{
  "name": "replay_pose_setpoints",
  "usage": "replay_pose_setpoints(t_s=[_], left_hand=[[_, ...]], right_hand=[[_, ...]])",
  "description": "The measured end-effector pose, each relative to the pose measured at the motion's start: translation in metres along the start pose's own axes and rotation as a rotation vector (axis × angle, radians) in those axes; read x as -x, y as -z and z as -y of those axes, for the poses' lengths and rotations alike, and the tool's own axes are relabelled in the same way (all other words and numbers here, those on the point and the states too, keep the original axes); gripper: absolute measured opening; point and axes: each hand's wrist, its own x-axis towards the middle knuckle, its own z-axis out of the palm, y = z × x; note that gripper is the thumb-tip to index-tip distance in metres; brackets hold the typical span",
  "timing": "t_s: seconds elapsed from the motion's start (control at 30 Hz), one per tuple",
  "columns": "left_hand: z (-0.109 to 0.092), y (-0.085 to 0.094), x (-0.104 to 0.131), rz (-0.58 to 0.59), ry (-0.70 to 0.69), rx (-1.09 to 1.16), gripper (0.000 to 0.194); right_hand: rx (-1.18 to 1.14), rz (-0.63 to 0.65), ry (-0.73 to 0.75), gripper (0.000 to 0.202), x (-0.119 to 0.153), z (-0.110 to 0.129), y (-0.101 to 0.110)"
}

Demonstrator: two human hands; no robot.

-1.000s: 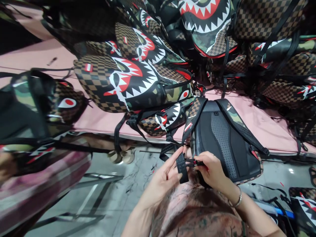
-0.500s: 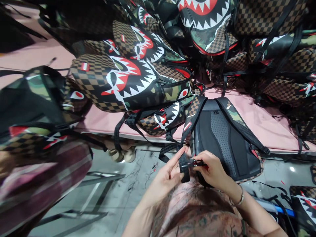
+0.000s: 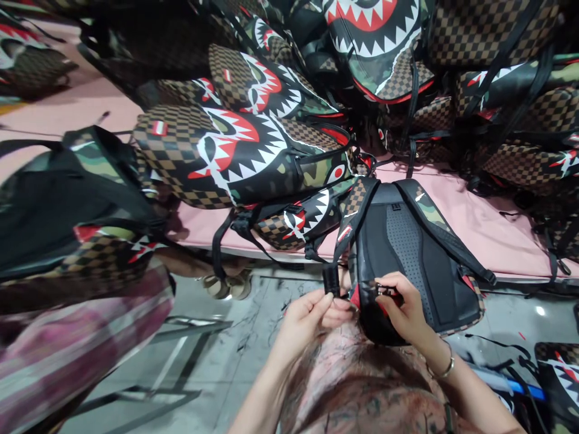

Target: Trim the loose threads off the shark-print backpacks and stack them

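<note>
A backpack (image 3: 393,241) lies with its black padded back up on the table's front edge, its lower end towards my body. My left hand (image 3: 312,310) is closed, pinching the end of a black strap (image 3: 332,280) between thumb and fingers at the backpack's left side. In my right hand (image 3: 402,307), closed over the backpack's lower left part, is a small dark tool with red on it that looks like thread snips (image 3: 380,289); the fingers hide most of it. Red fabric (image 3: 355,296) shows between the two hands.
Shark-mouth checkered backpacks (image 3: 235,157) are heaped across the pink table (image 3: 493,235). At the left, a person in a plaid garment (image 3: 113,325) sits by another backpack (image 3: 90,241). Metal legs (image 3: 181,331) stand on the floor, and another bag (image 3: 561,374) is at lower right.
My right hand with the tool has moved right, away from the strap. My left hand has gone from spread fingers to a pinch on the strap. The left-hand backpack has shifted right.
</note>
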Motion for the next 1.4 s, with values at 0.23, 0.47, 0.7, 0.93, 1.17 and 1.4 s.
replay_pose_setpoints(t_s=[0.23,0.47,0.7,0.93,1.17,1.4], left_hand=[[0.0,-0.016,0.008,0.164,0.029,-0.18,0.036],[-0.009,-0.017,0.011,0.23,0.003,-0.165,0.03],[-0.008,-0.02,0.007,0.205,0.053,-0.147,0.024],[-0.008,-0.02,0.007,0.233,0.067,-0.156,0.026],[-0.008,-0.024,0.007,0.274,0.047,-0.166,0.028],[-0.007,-0.024,0.008,0.234,0.044,-0.135,0.026]], right_hand=[[0.414,0.072,0.139,0.017,-0.003,0.004,-0.007],[0.536,0.263,0.106,0.017,-0.007,0.004,0.005],[0.437,0.311,0.123,0.017,-0.01,0.005,0.011],[0.384,0.321,0.1,0.016,-0.009,0.002,0.009],[0.338,0.315,0.073,0.016,-0.006,0.003,0.007],[0.372,0.246,0.07,0.017,-0.005,0.003,0.002]])
